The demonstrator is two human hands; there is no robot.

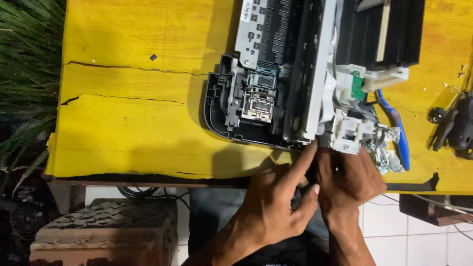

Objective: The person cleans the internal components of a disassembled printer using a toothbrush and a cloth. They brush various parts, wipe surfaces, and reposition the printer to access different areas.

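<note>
One dismantled printer (290,74), cover off, lies on the yellow worktop (128,123) with its near edge close to the worktop's front edge. Its open black base tray (217,118) carries circuit boards, one grey metal rail and plastic mechanism parts. Two hands are at its near right corner. The left hand (273,207) has its forefinger stretched out, the tip touching the chassis edge; it holds nothing. The right hand (347,180) grips the white gear assembly (350,133) from below. One blue-handled tool (396,135) lies just beside that assembly. One dark tool (456,125) rests well apart, at the right edge.
</note>
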